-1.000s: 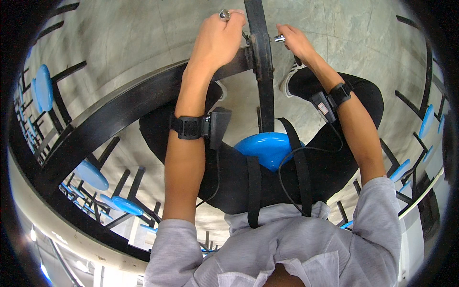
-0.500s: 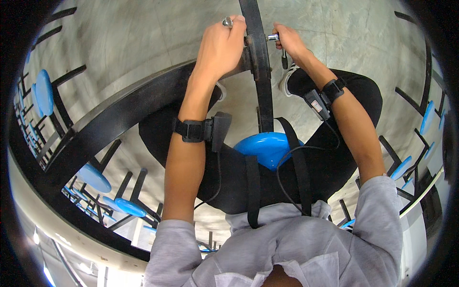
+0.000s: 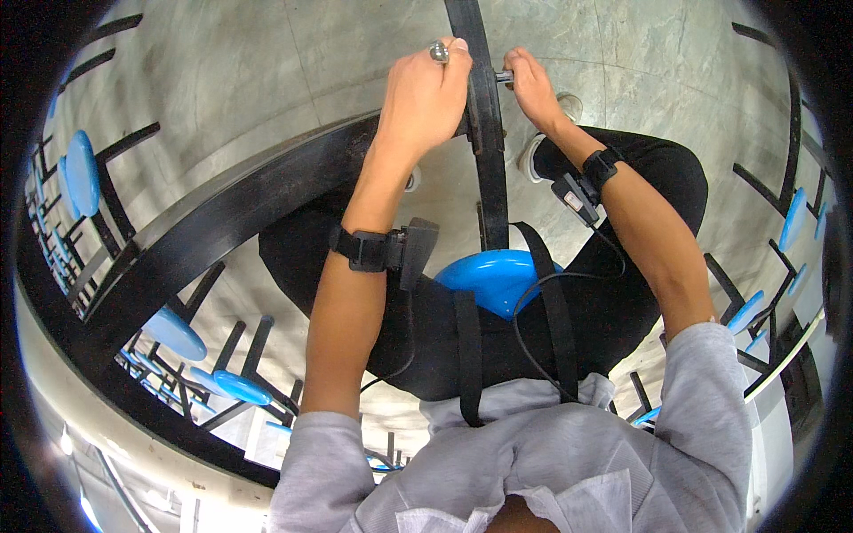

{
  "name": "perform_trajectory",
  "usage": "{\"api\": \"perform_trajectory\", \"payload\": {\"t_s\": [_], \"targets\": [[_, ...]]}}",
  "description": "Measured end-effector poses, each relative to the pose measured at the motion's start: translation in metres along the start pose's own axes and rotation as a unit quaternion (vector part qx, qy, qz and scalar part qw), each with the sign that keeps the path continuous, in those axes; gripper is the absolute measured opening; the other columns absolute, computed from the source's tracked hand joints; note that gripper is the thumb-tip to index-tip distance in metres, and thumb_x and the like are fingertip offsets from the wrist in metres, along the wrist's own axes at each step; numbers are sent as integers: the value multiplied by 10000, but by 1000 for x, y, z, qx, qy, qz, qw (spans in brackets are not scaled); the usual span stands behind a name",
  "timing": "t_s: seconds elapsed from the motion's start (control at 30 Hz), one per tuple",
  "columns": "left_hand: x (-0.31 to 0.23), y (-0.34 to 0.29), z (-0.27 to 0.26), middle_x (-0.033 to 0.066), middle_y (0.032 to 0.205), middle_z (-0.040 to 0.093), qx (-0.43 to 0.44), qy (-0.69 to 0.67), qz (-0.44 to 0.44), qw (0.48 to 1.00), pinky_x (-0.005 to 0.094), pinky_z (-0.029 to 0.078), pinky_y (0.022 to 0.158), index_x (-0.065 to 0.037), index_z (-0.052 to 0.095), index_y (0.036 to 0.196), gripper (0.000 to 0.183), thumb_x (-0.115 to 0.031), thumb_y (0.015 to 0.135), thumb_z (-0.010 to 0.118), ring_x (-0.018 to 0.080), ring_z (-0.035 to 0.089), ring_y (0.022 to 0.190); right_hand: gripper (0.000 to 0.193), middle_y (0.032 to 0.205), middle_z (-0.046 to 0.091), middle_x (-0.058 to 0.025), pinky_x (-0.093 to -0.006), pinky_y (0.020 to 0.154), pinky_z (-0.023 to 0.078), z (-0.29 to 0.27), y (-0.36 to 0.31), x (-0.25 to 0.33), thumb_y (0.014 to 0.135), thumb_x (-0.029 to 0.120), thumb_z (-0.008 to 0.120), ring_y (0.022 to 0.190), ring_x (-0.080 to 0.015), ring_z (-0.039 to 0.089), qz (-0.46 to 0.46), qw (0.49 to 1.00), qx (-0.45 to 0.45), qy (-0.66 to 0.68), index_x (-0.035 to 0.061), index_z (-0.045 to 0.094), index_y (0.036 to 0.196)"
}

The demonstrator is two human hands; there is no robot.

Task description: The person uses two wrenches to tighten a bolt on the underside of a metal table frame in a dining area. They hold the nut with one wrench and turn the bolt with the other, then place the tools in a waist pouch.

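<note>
My left hand (image 3: 423, 99) is closed around a metal tool (image 3: 439, 51), whose rounded shiny end sticks up out of the fist; the rest is hidden. That fist is against the left side of a black steel bar (image 3: 484, 115). Across the bar, my right hand (image 3: 536, 91) is closed on a socket wrench. Its chrome socket (image 3: 504, 76) points left at the bar's right face. The wrench's handle is hidden by my fingers.
A thick black beam (image 3: 249, 186) curves off to the left from the bar. A blue round seat (image 3: 493, 271) is between my thighs. More blue seats (image 3: 83, 173) on black frames stand at both sides. Grey floor (image 3: 640, 62) lies beyond.
My left hand with the metal tool has shifted slightly right. My right hand has come round the socket wrench, and its black-ended handle, which hung below the hand, no longer shows.
</note>
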State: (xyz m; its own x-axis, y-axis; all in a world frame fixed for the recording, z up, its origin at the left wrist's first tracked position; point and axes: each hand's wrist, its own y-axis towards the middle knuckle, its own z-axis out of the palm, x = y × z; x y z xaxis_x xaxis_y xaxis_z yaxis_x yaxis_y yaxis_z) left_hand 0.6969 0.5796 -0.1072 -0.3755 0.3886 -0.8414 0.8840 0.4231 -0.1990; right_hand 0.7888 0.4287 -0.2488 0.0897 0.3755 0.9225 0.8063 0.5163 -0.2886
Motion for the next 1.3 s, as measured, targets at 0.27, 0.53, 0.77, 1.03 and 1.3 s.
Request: {"api": "perform_trajectory", "payload": {"t_s": [0.27,0.53,0.77,1.03,1.3], "targets": [[-3,1,1,256,699,545,-1,5,-15,1000,476,409,653,22,521,765,363,-272,923,380,465,515,732,289,711,485,-142,-363,671,391,0,-2,-7,901,249,362,692,-252,473,-28,999,-31,12,-3,489,837],[-8,4,13,263,715,540,20,13,15,1000,472,415,661,26,501,760,356,-272,918,386,472,502,729,213,669,533,-176,-404,568,406,-11,17,-13,838,191,400,572,-290,496,82,987,13,-141,5,483,774],[-4,-2,3,249,699,499,43,32,-8,999,439,398,636,17,479,795,347,-283,930,368,431,463,677,214,554,412,-56,-365,446,338,3,12,21,846,243,402,447,-172,378,381,914,92,106,58,439,743],[-2,-1,3,235,697,451,40,22,-2,999,393,400,637,16,472,829,340,-287,934,359,383,402,645,306,754,548,-237,-396,624,437,4,9,6,865,225,364,631,-381,510,-27,990,10,-135,-45,508,857],[-1,-2,2,262,697,512,35,20,-7,999,468,400,645,17,488,759,339,-268,911,385,462,490,715,324,644,539,-156,-378,551,437,5,10,20,846,250,388,522,-264,521,251,963,95,-5,-38,531,799]]}}
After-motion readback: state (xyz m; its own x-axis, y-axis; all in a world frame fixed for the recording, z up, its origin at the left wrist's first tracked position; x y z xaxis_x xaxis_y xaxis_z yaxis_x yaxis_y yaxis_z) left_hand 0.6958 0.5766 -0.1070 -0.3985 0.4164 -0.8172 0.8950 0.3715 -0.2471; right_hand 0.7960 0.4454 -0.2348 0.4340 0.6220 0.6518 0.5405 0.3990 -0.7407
